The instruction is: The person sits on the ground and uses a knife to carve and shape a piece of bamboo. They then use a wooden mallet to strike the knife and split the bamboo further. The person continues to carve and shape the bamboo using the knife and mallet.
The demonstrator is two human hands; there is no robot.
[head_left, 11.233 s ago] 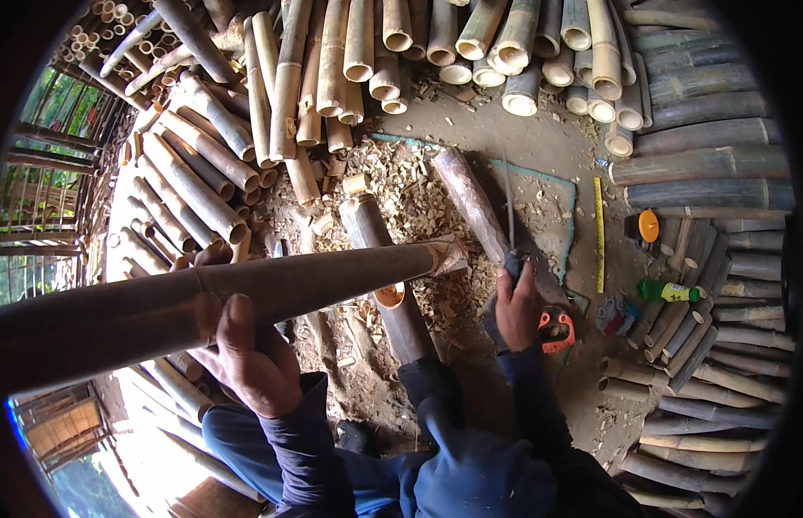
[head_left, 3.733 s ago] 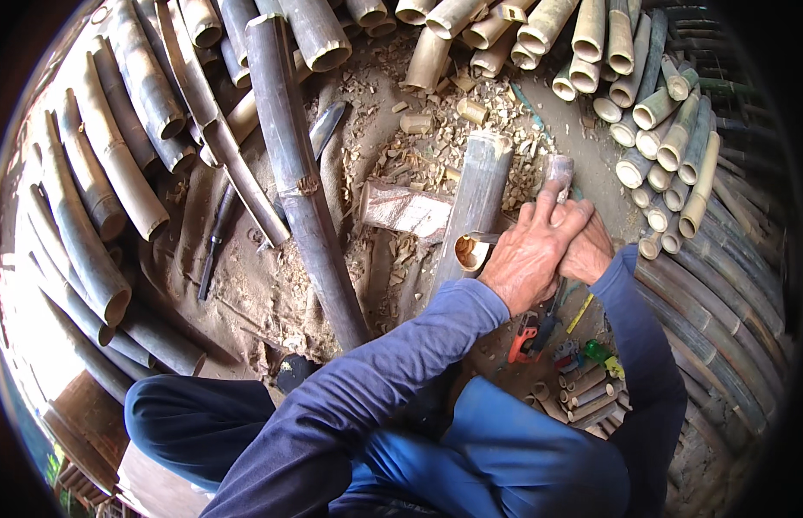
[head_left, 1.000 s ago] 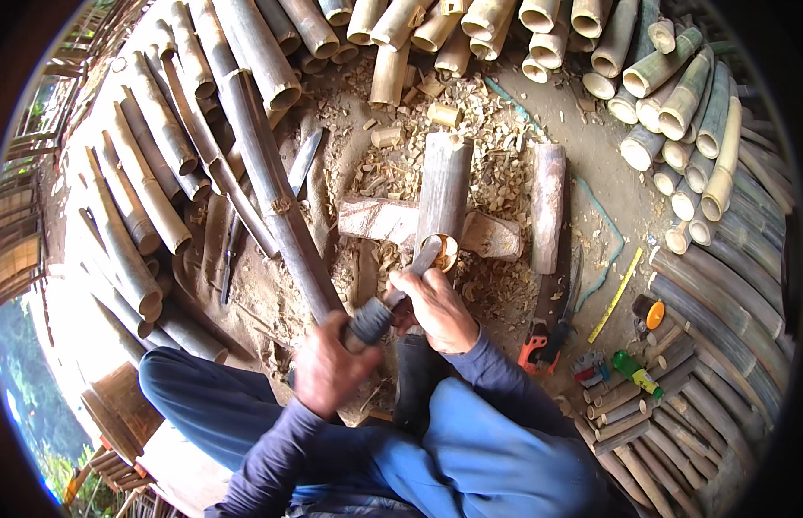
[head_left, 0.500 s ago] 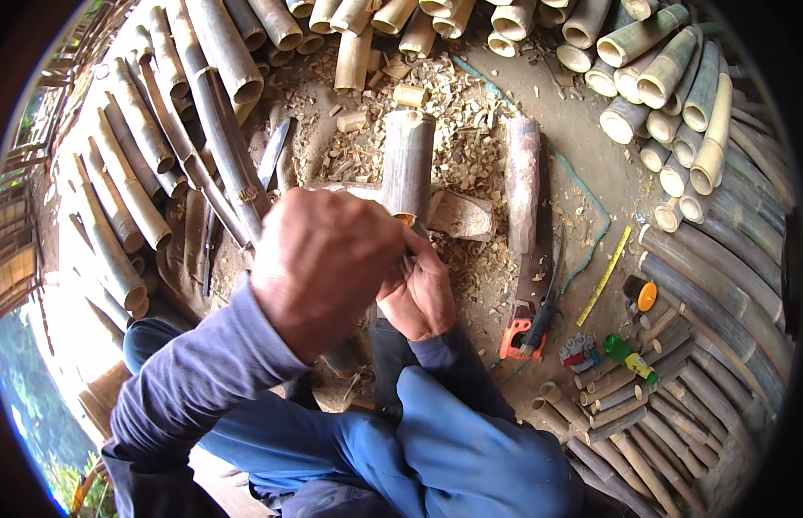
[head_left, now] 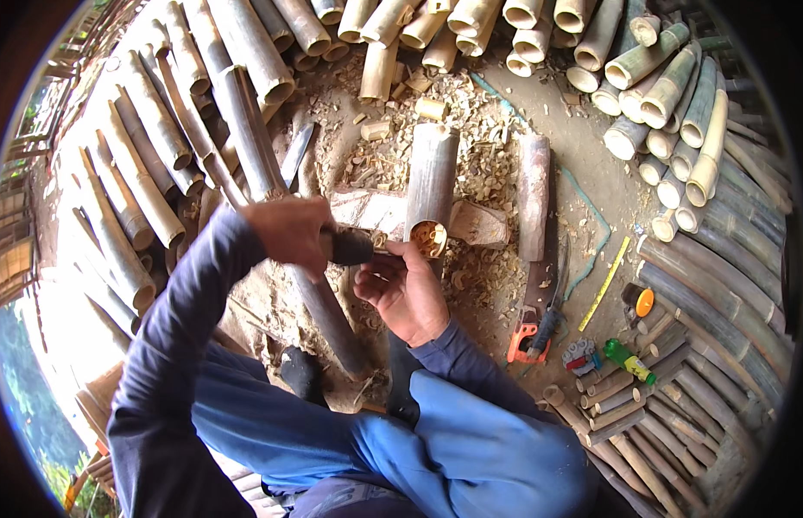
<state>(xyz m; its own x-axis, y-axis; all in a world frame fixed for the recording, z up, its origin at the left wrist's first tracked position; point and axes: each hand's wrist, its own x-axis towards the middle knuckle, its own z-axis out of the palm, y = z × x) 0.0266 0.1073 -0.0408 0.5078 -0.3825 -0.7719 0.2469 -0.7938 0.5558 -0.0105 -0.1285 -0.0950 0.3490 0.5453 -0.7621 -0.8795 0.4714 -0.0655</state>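
My left hand (head_left: 291,231), coming in from the left, is closed around a tool with a thick dark handle (head_left: 351,247). Its thin end runs toward my right hand (head_left: 406,295), whose thumb and forefinger pinch at that end while the other fingers curl loosely. What kind of tool it is stays partly hidden. Just beyond my right fingertips is a bamboo tube (head_left: 433,177), its near cut end open and pale curled shavings (head_left: 427,239) showing inside. The tube lies across a rough-hewn wooden block (head_left: 479,223).
Wood chips (head_left: 481,138) cover the ground beyond the tube. To the right lie a log (head_left: 533,198), an orange-handled saw (head_left: 527,338), a yellow measuring strip (head_left: 604,285) and a green bottle (head_left: 630,361). Bamboo lengths (head_left: 147,142) are stacked all round; a blade (head_left: 298,154) rests at left.
My left hand has moved left and away from my right hand, bringing the dark handle and the tube's open end into sight. The whole view has shifted slightly.
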